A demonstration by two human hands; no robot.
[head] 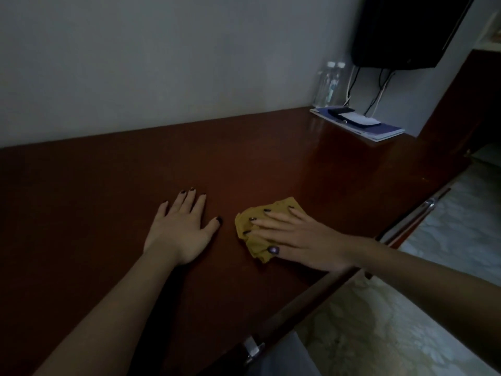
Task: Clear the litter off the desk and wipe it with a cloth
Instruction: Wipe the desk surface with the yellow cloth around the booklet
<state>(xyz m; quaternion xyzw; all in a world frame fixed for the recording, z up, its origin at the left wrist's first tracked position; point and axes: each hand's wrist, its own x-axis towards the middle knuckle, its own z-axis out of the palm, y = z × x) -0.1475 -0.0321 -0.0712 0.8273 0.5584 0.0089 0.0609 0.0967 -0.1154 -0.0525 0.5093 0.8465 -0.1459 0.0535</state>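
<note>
Cloth (pixel 257 249): mustard-yellow, crumpled, lying on the desk (pixel 108 185) near its front edge, right of centre. Right hand (pixel 301 237): laid palm down over the cloth, fingers straight and spread, pressed onto it, nothing gripped; forearm brought in from the near right across the desk edge. Left hand (pixel 181 229): laid flat on the bare desk just left of the cloth and apart from it, fingers extended, nothing held. Desk: dark reddish-brown, set against a pale wall. Far right corner: a blue folder (pixel 385 130) with a dark object and white paper on top; behind it two clear bottles (pixel 329 82), contents not discernible. Above: a dark screen (pixel 401 31) with cables (pixel 374 96) hung below. Near edge: a metal handle (pixel 253 346).
</note>
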